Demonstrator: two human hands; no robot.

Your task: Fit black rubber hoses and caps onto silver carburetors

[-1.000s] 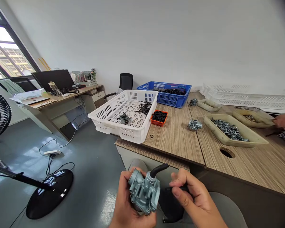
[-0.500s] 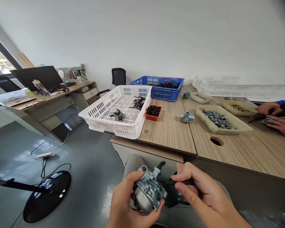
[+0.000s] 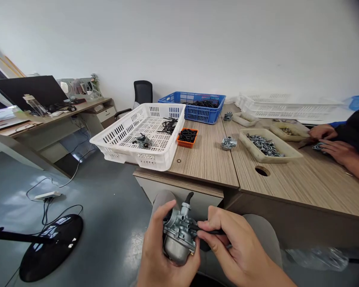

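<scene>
A silver carburetor [image 3: 178, 248] rests in my left hand [image 3: 157, 255], whose thumb and fingers wrap round its body and bowl. A short black rubber elbow [image 3: 189, 197] sticks up from its top. My right hand [image 3: 239, 243] pinches a black rubber hose [image 3: 217, 231] between thumb and forefinger. The near end of that hose meets the right side of the carburetor; whether it sits on a fitting there is hidden by the fingertips. Both hands are above my lap, in front of the table edge.
On the table [image 3: 206, 167] stand a white crate [image 3: 131, 157], a blue crate [image 3: 200, 115], an orange basket [image 3: 185, 144] of black rubber pieces, and a beige tray [image 3: 269, 159] of metal parts. Another carburetor [image 3: 228, 143] lies between them. A co-worker's hands [image 3: 338, 147] work at the right.
My right hand has moved left with the black hose, from beside the carburetor to touching its side. The carburetor has turned more upright in my left hand. The view has shifted slightly right.
</scene>
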